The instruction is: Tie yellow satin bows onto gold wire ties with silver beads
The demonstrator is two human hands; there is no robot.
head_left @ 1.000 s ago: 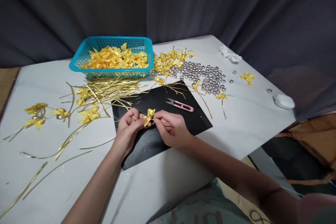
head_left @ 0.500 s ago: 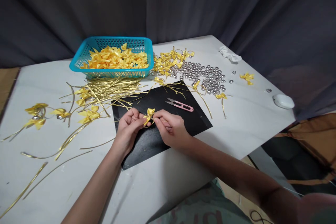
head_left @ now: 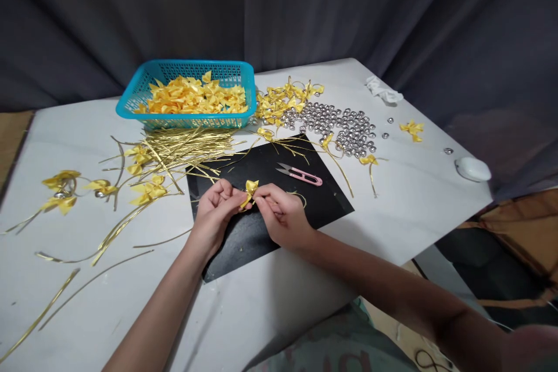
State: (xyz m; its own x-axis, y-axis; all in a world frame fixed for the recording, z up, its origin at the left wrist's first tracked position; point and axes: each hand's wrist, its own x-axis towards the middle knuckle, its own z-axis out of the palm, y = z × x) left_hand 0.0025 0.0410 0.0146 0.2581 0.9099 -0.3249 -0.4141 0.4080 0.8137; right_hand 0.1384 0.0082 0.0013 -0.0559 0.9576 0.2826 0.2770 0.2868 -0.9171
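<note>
Over a black mat (head_left: 244,238) both my hands meet on one small yellow ribbon bow (head_left: 250,189). My left hand (head_left: 213,215) pinches the bow from the left with thumb and fingertips. My right hand (head_left: 281,215) grips it from the right, and a thin gold wire tie (head_left: 299,193) curls out past its knuckles. Pink thread snips (head_left: 300,175) lie on the mat just beyond my right hand.
A teal basket (head_left: 131,106) full of yellow bows stands at the back left. A heap of gold wire ties (head_left: 183,148) lies in front of it. Silver bells (head_left: 340,125) and finished bows (head_left: 281,99) spread at the back right. A white object (head_left: 473,169) sits near the table's right edge.
My hands stay together on the bow and have shifted only slightly. The gold wire now loops out to the right of my right hand.
</note>
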